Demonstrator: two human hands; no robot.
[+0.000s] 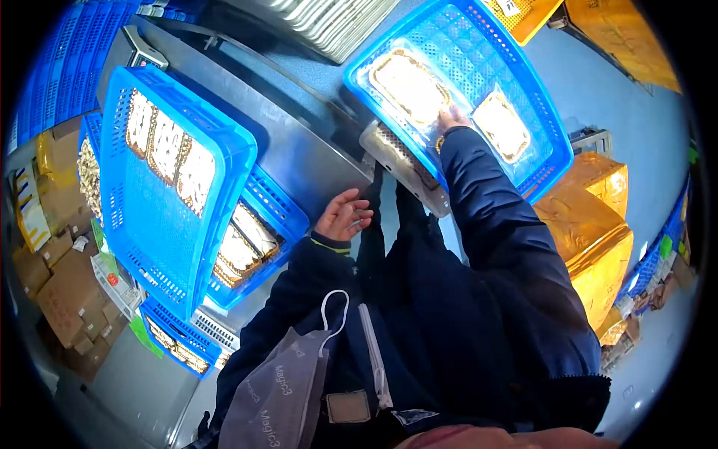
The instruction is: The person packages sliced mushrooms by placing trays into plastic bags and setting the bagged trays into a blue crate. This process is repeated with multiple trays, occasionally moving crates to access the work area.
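Observation:
My right hand reaches into a blue plastic basket and grips the near edge of a clear-wrapped pack. That pack is washed out by glare, with a brown rim showing; its contents cannot be made out. Beside the hand, a second wrapped pack lies in the same basket. My left hand is held palm up in front of my body, fingers loosely curled and apart, with nothing in it. It is close to the corner of a steel table.
To the left, a tilted blue basket holds several packs in a row, above another blue basket with packs. Stacked pale trays stand at the back. Orange-wrapped boxes sit at right, cardboard boxes at far left.

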